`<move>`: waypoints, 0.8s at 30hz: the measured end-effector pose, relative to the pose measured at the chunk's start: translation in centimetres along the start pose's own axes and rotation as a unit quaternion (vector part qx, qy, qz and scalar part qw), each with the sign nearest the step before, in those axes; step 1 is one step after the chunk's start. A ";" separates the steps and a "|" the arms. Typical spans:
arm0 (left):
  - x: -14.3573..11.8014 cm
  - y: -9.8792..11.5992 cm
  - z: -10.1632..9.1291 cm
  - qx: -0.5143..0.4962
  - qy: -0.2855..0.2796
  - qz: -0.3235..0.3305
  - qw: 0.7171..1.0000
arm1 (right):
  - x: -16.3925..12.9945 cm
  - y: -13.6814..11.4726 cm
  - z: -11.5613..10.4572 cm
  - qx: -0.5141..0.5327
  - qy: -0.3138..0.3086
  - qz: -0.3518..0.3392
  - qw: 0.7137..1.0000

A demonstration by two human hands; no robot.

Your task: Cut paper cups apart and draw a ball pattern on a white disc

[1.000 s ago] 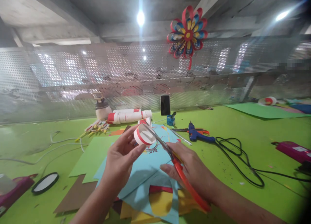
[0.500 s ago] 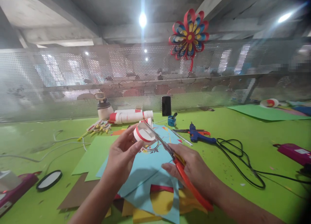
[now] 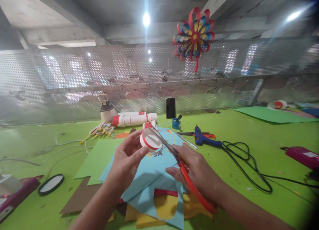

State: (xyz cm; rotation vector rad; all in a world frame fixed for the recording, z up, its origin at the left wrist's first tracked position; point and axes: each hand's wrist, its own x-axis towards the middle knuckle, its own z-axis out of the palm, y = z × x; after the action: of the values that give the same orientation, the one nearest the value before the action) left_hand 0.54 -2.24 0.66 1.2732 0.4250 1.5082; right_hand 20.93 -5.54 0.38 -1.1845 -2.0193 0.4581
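My left hand (image 3: pixel 129 152) holds a short white paper cup piece (image 3: pixel 147 142) with a red band, its round opening tilted toward me. In my right hand (image 3: pixel 194 167) are scissors (image 3: pixel 190 181) with red-orange handles. Their blades reach up and left to the rim of the cup piece; whether they are cutting into it I cannot tell. Under both hands lie light blue paper sheets (image 3: pixel 139 180), one with a rounded hole that shows yellow paper (image 3: pixel 164 205). Just behind the cup piece sits another red and white cup (image 3: pixel 150 124).
Stacked paper cups (image 3: pixel 134 119), a spray bottle (image 3: pixel 107 112), a phone (image 3: pixel 170 108) and a blue jar (image 3: pixel 176 123) stand at the back. A blue glue gun (image 3: pixel 205 140) with a looping black cord (image 3: pixel 245 157) lies right. Left are green paper (image 3: pixel 97 157) and a round black-rimmed disc (image 3: pixel 51 184).
My left hand and the cup piece have shifted slightly right and down, turning a little. The scissors remain at its rim, with their handles slightly changed in angle.
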 end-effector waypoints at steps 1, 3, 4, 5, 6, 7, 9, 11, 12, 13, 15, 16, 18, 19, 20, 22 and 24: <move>0.0 0.0 0.0 -0.002 -0.002 -0.003 1.000 | 0.0 0.0 -0.1 -0.001 -0.001 0.001 1.000; 0.0 0.0 -0.1 -0.008 -0.007 -0.008 1.000 | -0.1 -0.1 -0.2 -0.001 -0.001 0.000 1.000; 0.0 0.1 -0.2 -0.010 -0.009 -0.009 1.000 | -0.2 -0.1 -0.2 -0.002 0.002 -0.001 1.000; 0.0 0.1 -0.3 -0.012 -0.008 -0.010 1.000 | -0.2 -0.1 -0.3 -0.004 0.005 -0.003 1.000; 0.0 0.1 -0.3 -0.013 -0.005 -0.012 1.000 | -0.2 -0.1 -0.3 -0.005 0.007 -0.004 1.000; 0.0 0.1 -0.4 -0.013 -0.001 -0.014 1.000 | -0.2 -0.1 -0.3 -0.007 0.008 -0.005 1.000; 0.0 0.1 -0.6 -0.016 0.004 -0.019 1.000 | -0.2 -0.1 -0.3 -0.013 0.009 -0.003 1.000; 0.1 0.1 -0.6 -0.025 0.005 -0.022 0.999 | -0.2 -0.1 -0.3 -0.018 0.010 -0.001 1.000; 0.2 0.1 -0.7 -0.030 0.006 -0.022 0.999 | -0.2 -0.1 -0.3 -0.019 0.010 -0.001 1.000; 0.2 0.1 -0.7 -0.035 0.009 -0.024 0.999 | -0.2 -0.1 -0.2 -0.019 0.009 -0.002 1.000; 0.4 0.2 -0.7 -0.042 0.015 -0.029 0.999 | -0.2 -0.1 -0.2 -0.018 0.009 -0.003 1.000; 0.4 0.2 -0.7 -0.046 0.016 -0.032 0.998 | -0.2 -0.1 -0.1 -0.020 0.009 -0.003 1.000; 0.5 0.2 -0.7 -0.056 0.015 -0.037 0.998 | -0.2 -0.1 0.0 -0.030 0.011 -0.003 0.999; 0.5 0.2 -0.7 -0.062 0.013 -0.039 0.997 | -0.2 0.0 0.1 -0.037 0.012 -0.003 0.999; 0.5 0.2 -0.7 -0.067 0.009 -0.040 0.997 | -0.2 0.0 0.1 -0.044 0.012 -0.002 0.999; 0.3 0.1 -0.6 -0.072 -0.001 -0.045 0.996 | -0.1 0.1 0.2 -0.051 0.011 -0.002 0.999; 0.1 0.0 -0.5 -0.074 -0.017 -0.055 0.996 | 0.0 0.3 0.2 -0.048 0.011 -0.004 0.999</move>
State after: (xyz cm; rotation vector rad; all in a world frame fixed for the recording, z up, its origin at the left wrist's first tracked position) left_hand 0.19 -1.98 0.52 1.1386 0.3483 1.3975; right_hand 20.95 -5.41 0.03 -1.2327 -2.0474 0.3458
